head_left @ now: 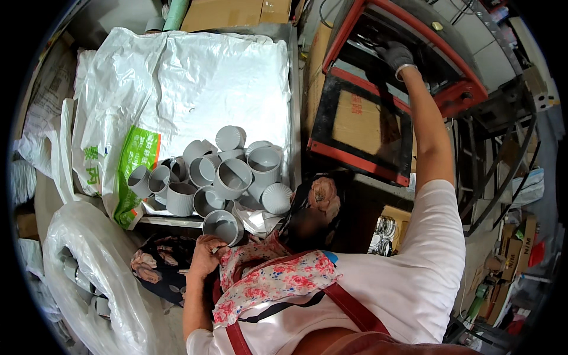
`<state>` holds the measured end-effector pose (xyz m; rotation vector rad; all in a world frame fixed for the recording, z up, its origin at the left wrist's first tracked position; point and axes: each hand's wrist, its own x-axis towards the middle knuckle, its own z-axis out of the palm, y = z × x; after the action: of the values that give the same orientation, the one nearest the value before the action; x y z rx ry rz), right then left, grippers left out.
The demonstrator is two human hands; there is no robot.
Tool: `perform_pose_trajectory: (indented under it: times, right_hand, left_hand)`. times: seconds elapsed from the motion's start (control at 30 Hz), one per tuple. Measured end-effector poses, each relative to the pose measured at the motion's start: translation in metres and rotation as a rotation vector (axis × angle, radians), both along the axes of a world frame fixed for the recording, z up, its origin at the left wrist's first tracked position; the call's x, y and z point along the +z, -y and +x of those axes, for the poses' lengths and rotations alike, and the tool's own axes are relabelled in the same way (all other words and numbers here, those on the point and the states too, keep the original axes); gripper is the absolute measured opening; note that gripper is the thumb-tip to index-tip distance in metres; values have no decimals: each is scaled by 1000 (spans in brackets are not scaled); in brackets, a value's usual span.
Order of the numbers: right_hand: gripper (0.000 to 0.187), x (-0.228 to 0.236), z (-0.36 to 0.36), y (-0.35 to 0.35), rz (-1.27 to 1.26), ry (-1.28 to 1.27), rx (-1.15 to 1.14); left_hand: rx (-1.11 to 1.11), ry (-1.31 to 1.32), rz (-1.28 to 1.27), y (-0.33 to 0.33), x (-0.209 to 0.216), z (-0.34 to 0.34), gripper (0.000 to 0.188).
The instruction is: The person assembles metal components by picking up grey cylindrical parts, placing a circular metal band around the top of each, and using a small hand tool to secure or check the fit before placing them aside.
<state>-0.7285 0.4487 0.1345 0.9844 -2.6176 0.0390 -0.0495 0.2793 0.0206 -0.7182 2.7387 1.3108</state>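
Observation:
My left hand is closed at the lower side of a grey ribbed cup, whose open mouth faces up at the table's near edge. Just beyond it, several more grey cups lie and stand in a heap, some tipped on their sides. My right arm stretches far to the right, and my right hand, in a dark grey glove, reaches inside a red countertop oven. The oven's glass door hangs open towards me. Its dark interior hides what the gloved fingers touch.
White plastic sheeting covers the table, with a green printed patch at its near left. A clear plastic bag with grey cups inside stands at lower left. A cardboard box sits at the back. Black metal racking rises at right.

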Motion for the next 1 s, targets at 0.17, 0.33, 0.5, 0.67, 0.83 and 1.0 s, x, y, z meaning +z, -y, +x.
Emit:
perform_pose_trajectory:
  times: [0.17, 0.33, 0.5, 0.67, 0.83, 1.0]
  right_hand:
    - [42, -4, -27, 26, 221, 298, -153]
    - [38, -16, -57, 12, 212, 205, -71]
    - [40, -19, -55, -2, 164, 167, -72]
    - [44, 4, -26, 0, 87, 211, -75]
    - [40, 19, -8, 7, 261, 91, -110]
    - [49, 13, -24, 2, 224, 70, -128]
  left_hand:
    - [31, 7, 36, 1, -1, -3, 15]
    - [42, -9, 26, -5, 0, -3, 16]
    - [31, -10, 28, -3, 3, -3, 16]
    - [12, -29, 0, -1, -1, 1, 16]
    - [7, -31, -31, -4, 2, 1, 15]
    - [11, -37, -33, -4, 2, -1, 15]
